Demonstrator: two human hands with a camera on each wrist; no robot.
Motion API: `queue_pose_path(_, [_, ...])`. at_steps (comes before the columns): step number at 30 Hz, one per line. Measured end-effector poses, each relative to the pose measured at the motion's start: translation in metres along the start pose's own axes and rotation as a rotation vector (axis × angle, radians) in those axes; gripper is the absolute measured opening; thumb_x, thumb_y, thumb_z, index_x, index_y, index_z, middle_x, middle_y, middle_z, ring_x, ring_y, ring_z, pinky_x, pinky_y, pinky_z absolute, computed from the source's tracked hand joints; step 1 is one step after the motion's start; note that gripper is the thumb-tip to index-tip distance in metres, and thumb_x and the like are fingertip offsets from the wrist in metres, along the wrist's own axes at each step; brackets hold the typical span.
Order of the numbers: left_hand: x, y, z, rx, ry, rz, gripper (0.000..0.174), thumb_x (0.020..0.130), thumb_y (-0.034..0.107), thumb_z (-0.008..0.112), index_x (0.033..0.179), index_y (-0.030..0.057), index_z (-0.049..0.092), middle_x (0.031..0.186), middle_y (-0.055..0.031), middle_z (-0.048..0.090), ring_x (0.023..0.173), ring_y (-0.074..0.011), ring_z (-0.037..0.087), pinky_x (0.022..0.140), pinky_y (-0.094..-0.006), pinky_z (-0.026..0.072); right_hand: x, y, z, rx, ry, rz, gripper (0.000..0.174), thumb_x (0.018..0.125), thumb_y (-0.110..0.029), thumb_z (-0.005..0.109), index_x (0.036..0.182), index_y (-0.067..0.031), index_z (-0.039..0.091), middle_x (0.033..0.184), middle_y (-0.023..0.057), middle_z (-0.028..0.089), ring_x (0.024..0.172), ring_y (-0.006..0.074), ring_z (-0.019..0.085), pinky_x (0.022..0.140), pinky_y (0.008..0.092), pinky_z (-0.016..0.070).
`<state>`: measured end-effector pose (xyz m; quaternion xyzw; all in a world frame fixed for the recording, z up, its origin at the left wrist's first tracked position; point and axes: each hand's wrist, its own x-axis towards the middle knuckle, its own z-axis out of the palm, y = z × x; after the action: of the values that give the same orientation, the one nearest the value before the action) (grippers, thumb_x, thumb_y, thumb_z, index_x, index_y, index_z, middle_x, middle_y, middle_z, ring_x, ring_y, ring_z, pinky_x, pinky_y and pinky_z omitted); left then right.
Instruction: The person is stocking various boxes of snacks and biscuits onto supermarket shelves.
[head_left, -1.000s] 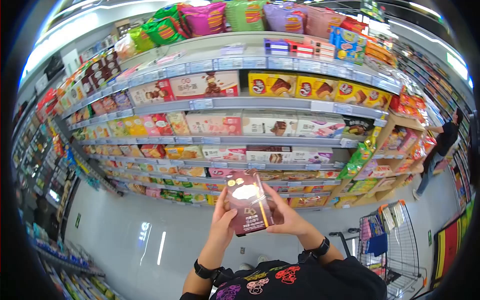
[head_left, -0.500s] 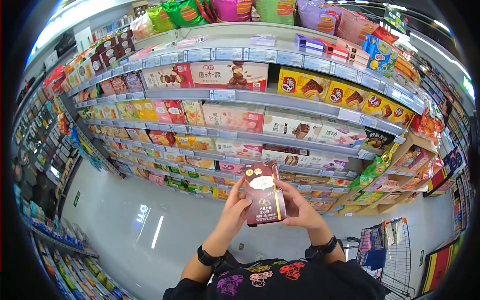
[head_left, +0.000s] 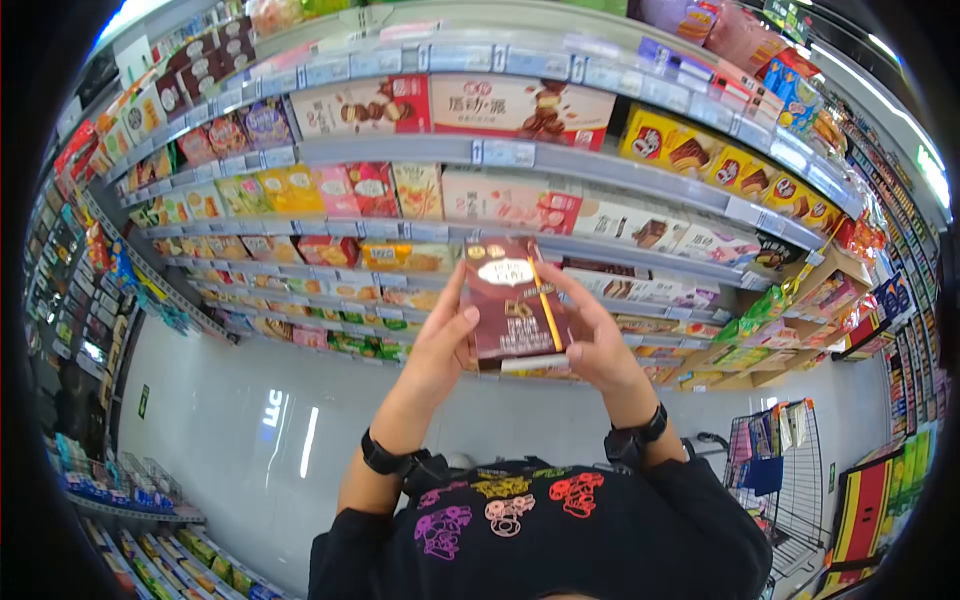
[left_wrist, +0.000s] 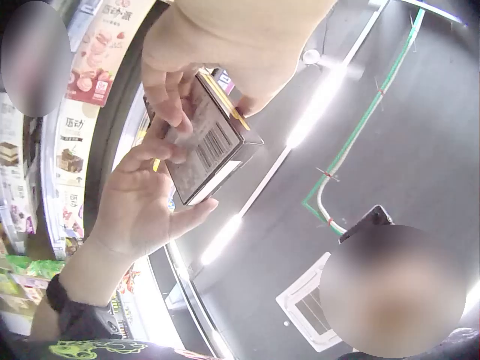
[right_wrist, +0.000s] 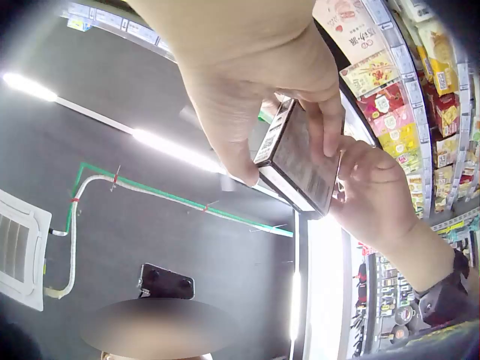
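A dark brown box (head_left: 512, 308) with a white label and a yellow stripe is held between both hands in the head view, its printed face up toward the camera. The left hand (head_left: 443, 335) grips its left edge, thumb on the front. On the other edge the right hand (head_left: 596, 335) holds it, thumb near the lower corner. From below, the left wrist view shows the box's underside (left_wrist: 202, 142) with a barcode, fingers of both hands curled behind it. The right wrist view shows the same box (right_wrist: 300, 157) with fingertips across its back.
Shelves of snack boxes (head_left: 520, 110) curve across the front, with yellow boxes (head_left: 690, 155) at the right. A wire shopping cart (head_left: 790, 480) stands on the floor at the lower right. More shelving (head_left: 140, 500) lines the left side.
Both hands and the box sit higher in the head view than before, and the shelves look closer. The cart remains at the lower right. The grip on the box looks the same.
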<state>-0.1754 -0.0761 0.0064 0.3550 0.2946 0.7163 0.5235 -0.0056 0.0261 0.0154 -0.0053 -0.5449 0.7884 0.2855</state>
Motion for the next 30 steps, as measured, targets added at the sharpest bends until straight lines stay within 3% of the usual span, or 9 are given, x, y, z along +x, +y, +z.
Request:
queue_pose_path(8, [0.002, 0.024, -0.043, -0.131, 0.063, -0.052, 0.061, 0.090, 0.015, 0.044, 0.139, -0.0030, 0.012, 0.136, -0.0129, 0.034, 0.122, -0.0189, 0.040, 0.100, -0.0313, 0.0341, 0.029, 0.035, 0.033, 0.116, 0.125, 0.020, 0.084, 0.072, -0.016, 0.072, 0.139, -0.0054, 0.022, 0.125, 0.0158, 0.046, 0.113, 0.0199, 0.047, 0.095, 0.0302, 0.0389])
queue_pose_path(11, [0.002, 0.020, -0.053, -0.119, 0.122, -0.102, 0.058, 0.087, 0.026, 0.047, 0.137, 0.0026, 0.027, 0.132, -0.0094, 0.042, 0.119, -0.0195, 0.044, 0.097, -0.0341, 0.0370, 0.030, 0.044, 0.041, 0.147, 0.175, 0.052, 0.083, 0.073, -0.016, 0.070, 0.139, -0.0056, 0.022, 0.124, 0.0158, 0.046, 0.113, 0.0206, 0.047, 0.095, 0.0303, 0.0384])
queue_pose_path(15, [-0.001, 0.024, -0.068, -0.156, 0.040, -0.143, 0.064, 0.086, 0.010, 0.046, 0.140, -0.0007, 0.014, 0.132, -0.0129, 0.039, 0.118, -0.0172, 0.042, 0.097, -0.0301, 0.0357, 0.034, 0.047, 0.044, 0.175, 0.168, 0.066, 0.082, 0.075, -0.016, 0.067, 0.141, -0.0059, 0.019, 0.128, 0.0182, 0.041, 0.117, 0.0231, 0.044, 0.097, 0.0315, 0.0358])
queue_pose_path(18, [-0.002, 0.025, -0.082, 0.251, -0.084, -0.176, 0.062, 0.082, 0.004, 0.047, 0.139, 0.0027, 0.022, 0.122, -0.0090, 0.049, 0.107, -0.0132, 0.050, 0.089, -0.0271, 0.0403, 0.043, 0.056, 0.039, -0.428, 0.134, -0.120, 0.087, 0.074, -0.017, 0.067, 0.142, -0.0058, 0.014, 0.134, 0.0186, 0.034, 0.121, 0.0256, 0.039, 0.100, 0.0330, 0.0313])
queue_pose_path(21, [-0.005, 0.027, -0.081, 0.232, -0.101, -0.284, 0.055, 0.083, 0.006, 0.047, 0.135, 0.0011, 0.029, 0.118, -0.0072, 0.050, 0.106, -0.0121, 0.049, 0.089, -0.0271, 0.0402, 0.047, 0.050, 0.063, -0.755, 0.135, -0.150, 0.093, 0.072, -0.017, 0.068, 0.141, -0.0038, 0.008, 0.139, 0.0186, 0.027, 0.123, 0.0263, 0.035, 0.101, 0.0334, 0.0272])
queue_pose_path(22, [-0.004, 0.026, -0.086, 0.212, -0.129, -0.330, 0.050, 0.086, 0.011, 0.047, 0.132, 0.0006, 0.032, 0.124, -0.0073, 0.044, 0.111, -0.0124, 0.045, 0.091, -0.0280, 0.0397, 0.049, 0.045, 0.068, -0.979, 0.100, -0.135, 0.097, 0.070, -0.015, 0.069, 0.141, -0.0017, 0.003, 0.138, 0.0203, 0.027, 0.125, 0.0275, 0.035, 0.101, 0.0338, 0.0279])
queue_pose_path(25, [-0.003, 0.017, -0.081, 0.183, -0.045, -0.189, 0.050, 0.088, 0.017, 0.043, 0.134, 0.0019, 0.030, 0.121, -0.0077, 0.049, 0.110, -0.0140, 0.047, 0.094, -0.0299, 0.0363, 0.052, 0.047, 0.082, -1.070, 0.110, -0.153, 0.099, 0.069, -0.014, 0.069, 0.140, 0.0002, 0.001, 0.136, 0.0239, 0.029, 0.125, 0.0312, 0.036, 0.100, 0.0342, 0.0302])
queue_pose_path(26, [-0.002, 0.015, -0.086, 0.183, -0.080, -0.194, 0.055, 0.089, 0.018, 0.043, 0.137, 0.0047, 0.020, 0.128, -0.0088, 0.042, 0.114, -0.0156, 0.045, 0.097, -0.0306, 0.0342, 0.052, 0.047, 0.085, -1.246, 0.112, -0.179, 0.107, 0.065, -0.014, 0.073, 0.139, 0.0025, -0.003, 0.139, 0.0259, 0.024, 0.124, 0.0357, 0.037, 0.101, 0.0370, 0.0305])
queue_pose_path(30, [-0.005, 0.017, -0.071, 0.257, 0.034, 0.042, 0.061, 0.087, 0.015, 0.050, 0.137, 0.0108, 0.016, 0.132, -0.0090, 0.035, 0.116, -0.0182, 0.042, 0.096, -0.0316, 0.0353, 0.053, 0.063, 0.087, -1.453, -0.063, -0.283, 0.105, 0.065, -0.018, 0.075, 0.139, -0.0008, 0.003, 0.135, 0.0262, 0.031, 0.118, 0.0406, 0.041, 0.088, 0.0400, 0.0440])
